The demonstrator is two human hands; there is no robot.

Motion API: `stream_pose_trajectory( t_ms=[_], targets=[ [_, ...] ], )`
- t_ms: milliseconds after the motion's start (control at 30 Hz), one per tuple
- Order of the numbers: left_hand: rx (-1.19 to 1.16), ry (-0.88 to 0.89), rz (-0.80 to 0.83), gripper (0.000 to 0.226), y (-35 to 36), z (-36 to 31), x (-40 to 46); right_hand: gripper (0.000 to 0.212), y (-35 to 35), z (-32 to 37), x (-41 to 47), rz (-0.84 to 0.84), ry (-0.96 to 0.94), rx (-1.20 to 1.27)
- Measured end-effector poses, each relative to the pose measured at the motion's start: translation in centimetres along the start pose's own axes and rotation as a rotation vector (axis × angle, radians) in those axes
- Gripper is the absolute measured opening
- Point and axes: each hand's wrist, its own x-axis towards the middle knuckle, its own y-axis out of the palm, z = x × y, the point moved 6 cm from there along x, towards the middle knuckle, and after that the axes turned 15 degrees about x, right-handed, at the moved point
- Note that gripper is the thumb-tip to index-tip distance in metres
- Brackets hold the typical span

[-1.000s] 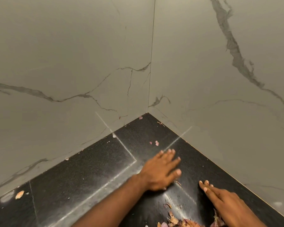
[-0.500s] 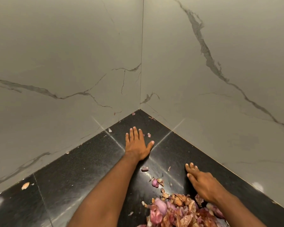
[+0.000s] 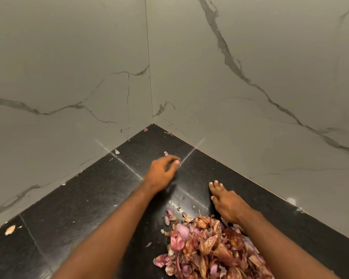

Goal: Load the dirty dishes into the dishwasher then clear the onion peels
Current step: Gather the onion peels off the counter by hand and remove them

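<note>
Risk: I see left hand [image 3: 162, 172] curled, contents unclear; right hand [image 3: 227, 202] flat beside peel pile [image 3: 208, 246]; a hasty sweep could scatter scraps.

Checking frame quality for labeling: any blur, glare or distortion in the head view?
Head view: left hand motion-blurred at its curled fingers; right hand and onion peel pile sharp; streak glare on the black countertop; dim, even light; wide-angle bending at the wall edges.

Black stone counter [image 3: 85, 198], onion peel heap [image 3: 208, 246], scattered peel scraps [image 3: 10, 229]
</note>
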Motion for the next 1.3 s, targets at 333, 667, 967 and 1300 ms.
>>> stream_pose_trajectory(
  t_ms=[333, 667, 967, 1300],
  targets=[
    [0.788, -0.134, 0.194, 0.078, 2.7, 7.2, 8.3, 0.061, 0.1, 0.0, 0.3, 0.012, 0.021, -0.053],
    [0.644, 0.453, 0.369, 0.076, 8.3, -0.7, -7.3, 0.062, 0.1, 0.2, 0.5, 0.057, 0.087, -0.107],
    [-0.122, 0.097, 0.364, 0.071, 4.2, 0.2, -14.0, 0.037, -3.1, -3.0, -8.8, -0.081, 0.022, 0.386],
    [0.013, 0.101, 0.091, 0.075, 8.0, -4.5, -19.4, 0.088, 6.5, -12.7, -22.8, -0.609, 0.196, 0.36]
  ],
)
